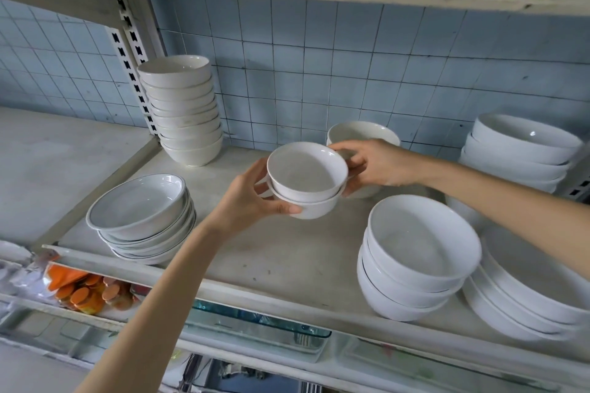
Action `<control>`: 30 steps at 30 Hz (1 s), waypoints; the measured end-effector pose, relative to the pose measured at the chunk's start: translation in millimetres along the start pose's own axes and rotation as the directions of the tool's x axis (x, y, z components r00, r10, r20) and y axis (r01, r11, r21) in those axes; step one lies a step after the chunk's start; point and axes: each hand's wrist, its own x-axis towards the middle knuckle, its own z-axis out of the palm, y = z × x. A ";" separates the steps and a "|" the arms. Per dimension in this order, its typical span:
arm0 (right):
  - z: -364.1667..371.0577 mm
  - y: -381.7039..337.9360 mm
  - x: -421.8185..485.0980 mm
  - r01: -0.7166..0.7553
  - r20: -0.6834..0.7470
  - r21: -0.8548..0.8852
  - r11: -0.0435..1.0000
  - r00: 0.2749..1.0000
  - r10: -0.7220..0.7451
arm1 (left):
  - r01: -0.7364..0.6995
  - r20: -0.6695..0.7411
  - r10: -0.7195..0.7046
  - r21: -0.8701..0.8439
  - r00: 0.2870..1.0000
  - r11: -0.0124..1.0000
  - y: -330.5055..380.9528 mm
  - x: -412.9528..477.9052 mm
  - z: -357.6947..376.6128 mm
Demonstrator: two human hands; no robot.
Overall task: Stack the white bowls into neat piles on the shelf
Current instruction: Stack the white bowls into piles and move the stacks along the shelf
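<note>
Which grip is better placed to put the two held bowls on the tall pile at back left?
Left, probably. The left grip holds the bowls low down, on the side of the tall pile; the right grip only pinches their right rim and would need to cross over.

The white bowls (307,180) look like glossy glazed ceramic, the shelf (271,252) is matt, scuffed and speckled painted board, the wall tiles (351,67) are pale blue with a dull, stained glaze.
</note>
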 end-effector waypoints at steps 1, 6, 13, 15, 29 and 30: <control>-3.1 -4.4 -2.4 0.007 -0.016 0.004 1.000 1.000 -0.007 | -0.014 -0.002 0.014 -0.010 1.000 1.000 5.9 0.2 -0.2; -18.0 -19.5 -24.3 0.092 -0.092 0.081 0.993 0.992 -0.084 | -0.086 -0.009 0.086 -0.025 0.996 0.996 32.6 2.0 4.3; -26.6 -22.7 -62.8 0.156 -0.270 0.155 0.976 0.957 -0.110 | -0.165 0.014 0.165 -0.019 0.986 0.986 61.7 12.7 23.8; -30.4 -20.9 -71.9 0.161 -0.324 0.172 0.972 0.941 -0.098 | -0.177 0.035 0.177 -0.019 0.984 0.984 69.0 16.8 31.4; -45.5 -20.4 -101.3 0.215 -0.548 0.212 0.953 0.834 -0.066 | -0.240 0.078 0.240 -0.019 0.968 0.971 102.9 49.5 67.6; -44.4 -19.3 -105.3 0.217 -0.554 0.221 0.951 0.831 -0.060 | -0.227 0.077 0.228 -0.016 0.971 0.974 103.7 49.1 71.9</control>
